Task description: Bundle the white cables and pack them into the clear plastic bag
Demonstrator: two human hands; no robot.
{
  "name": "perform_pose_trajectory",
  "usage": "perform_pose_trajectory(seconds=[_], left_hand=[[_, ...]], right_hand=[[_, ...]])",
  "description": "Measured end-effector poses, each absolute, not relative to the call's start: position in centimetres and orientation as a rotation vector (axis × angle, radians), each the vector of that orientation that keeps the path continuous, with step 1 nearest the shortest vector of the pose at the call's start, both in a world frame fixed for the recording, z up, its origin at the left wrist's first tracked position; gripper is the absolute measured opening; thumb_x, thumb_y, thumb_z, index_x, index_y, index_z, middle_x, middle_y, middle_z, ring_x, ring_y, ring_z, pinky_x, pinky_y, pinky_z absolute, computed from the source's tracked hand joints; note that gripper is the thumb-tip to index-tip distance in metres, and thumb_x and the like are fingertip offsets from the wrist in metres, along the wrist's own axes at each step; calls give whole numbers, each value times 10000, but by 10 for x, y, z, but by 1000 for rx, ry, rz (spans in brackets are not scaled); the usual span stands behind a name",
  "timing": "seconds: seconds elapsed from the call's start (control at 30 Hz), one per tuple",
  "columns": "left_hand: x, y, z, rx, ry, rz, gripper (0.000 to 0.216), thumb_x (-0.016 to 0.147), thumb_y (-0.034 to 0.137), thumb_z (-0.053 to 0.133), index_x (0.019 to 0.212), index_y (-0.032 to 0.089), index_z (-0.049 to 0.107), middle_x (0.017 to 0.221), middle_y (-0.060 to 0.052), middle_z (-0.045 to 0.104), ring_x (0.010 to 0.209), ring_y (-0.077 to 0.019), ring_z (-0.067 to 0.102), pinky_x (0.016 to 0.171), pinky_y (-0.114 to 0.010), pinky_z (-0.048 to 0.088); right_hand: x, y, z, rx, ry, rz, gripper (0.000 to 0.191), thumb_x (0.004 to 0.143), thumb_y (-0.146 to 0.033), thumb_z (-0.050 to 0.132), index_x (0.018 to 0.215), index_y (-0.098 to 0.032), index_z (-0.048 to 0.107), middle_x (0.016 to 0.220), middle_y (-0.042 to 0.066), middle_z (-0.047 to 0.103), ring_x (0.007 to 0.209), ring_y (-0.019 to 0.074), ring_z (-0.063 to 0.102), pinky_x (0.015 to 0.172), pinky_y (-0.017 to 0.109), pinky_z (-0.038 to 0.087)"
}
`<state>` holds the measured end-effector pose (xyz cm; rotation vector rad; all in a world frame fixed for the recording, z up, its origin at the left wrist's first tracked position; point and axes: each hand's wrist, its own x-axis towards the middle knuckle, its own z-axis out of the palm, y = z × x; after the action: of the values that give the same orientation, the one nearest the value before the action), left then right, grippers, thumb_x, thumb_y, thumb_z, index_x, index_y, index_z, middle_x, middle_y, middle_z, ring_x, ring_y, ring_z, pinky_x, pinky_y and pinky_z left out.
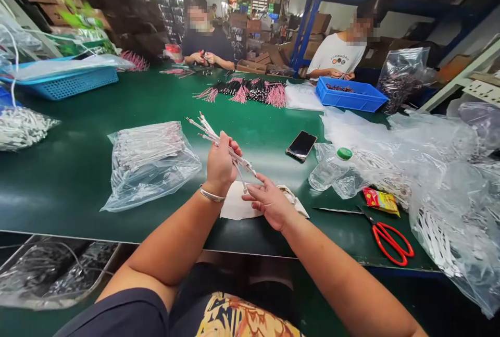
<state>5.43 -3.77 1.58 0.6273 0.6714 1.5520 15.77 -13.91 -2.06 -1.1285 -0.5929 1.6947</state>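
My left hand (221, 162) is closed around a small bundle of white cable pieces (205, 129) that fan out up and to the left above the green table (78, 170). A silver bracelet sits on that wrist. My right hand (269, 200) is just below and to the right, fingers partly stretched, its fingertips touching the lower ends of the bundle. Under both hands lies a white sheet of paper (236, 207). A clear plastic bag of white cable pieces (150, 162) rests on the table to the left of my hands.
A black phone (301, 145), a clear bottle with a green cap (330, 167), a red snack packet (380, 200) and red-handled scissors (388, 238) lie to the right. More plastic bags (449, 196) pile at the right. Two people work at the far side by a blue tray (349, 95).
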Motion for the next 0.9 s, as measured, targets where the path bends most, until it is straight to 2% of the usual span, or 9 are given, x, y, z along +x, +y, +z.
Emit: perform_pose_trajectory(seconds=[0.07,0.13,0.2,0.27,0.37,0.47,0.63,0.8,0.9], left_hand=[[49,-31,11,582,668,1525,282,846,416,568,720,178,484,555,49,506,464,-69,485,501,-202,419],[46,-26,7,566,676,1530,283,853,413,560,716,176,487,552,45,508,464,-70,490,504,-203,418],[45,-22,5,552,694,1537,288,845,418,570,712,176,489,550,43,509,466,-71,496,508,-202,419],[43,-20,4,544,702,1521,295,830,429,587,710,177,491,552,43,510,470,-72,502,514,-200,422],[42,-19,5,545,679,1468,296,826,427,593,709,175,493,550,45,505,470,-70,499,517,-199,426],[42,-19,5,560,632,1398,284,848,407,564,706,169,500,551,45,496,466,-67,486,505,-198,420],[46,-24,4,654,626,1311,244,865,358,537,715,166,534,583,29,502,478,-75,490,509,-210,423],[49,-28,5,731,621,1314,220,878,333,526,741,164,554,571,30,484,479,-78,475,510,-214,417],[48,-25,6,716,656,1396,246,872,365,538,727,166,541,545,41,466,464,-71,452,502,-207,412]], right_hand=[[162,-135,-22,-1262,-774,1657,857,684,-289,759,1386,-281,266,1240,102,497,841,139,642,600,198,468],[164,-128,-20,-1353,-958,1634,911,664,-346,770,1412,-330,250,1356,105,409,958,172,608,691,244,499],[163,-118,-16,-1390,-1083,1604,859,657,-411,765,1387,-354,315,1401,85,368,1058,198,555,746,271,509],[162,-106,-10,-1360,-1064,1649,724,704,-531,688,1337,-346,391,1401,75,371,1071,208,544,763,301,523],[166,-89,-7,-1224,-831,1888,625,807,-704,393,1255,-274,458,1312,110,452,924,194,616,712,348,552],[174,-79,-14,-1072,-650,2123,592,879,-657,249,1177,-203,483,1143,128,560,795,178,663,645,323,561],[181,-83,-30,-890,-609,2245,360,935,-461,346,1118,-191,499,995,107,640,780,174,689,619,267,562],[174,-92,-31,-932,-527,2249,388,926,-511,340,1062,-173,476,776,70,635,634,138,665,512,200,519],[169,-96,-32,-983,-712,2180,314,897,-418,483,1063,-151,495,725,31,603,549,88,613,450,145,447]])
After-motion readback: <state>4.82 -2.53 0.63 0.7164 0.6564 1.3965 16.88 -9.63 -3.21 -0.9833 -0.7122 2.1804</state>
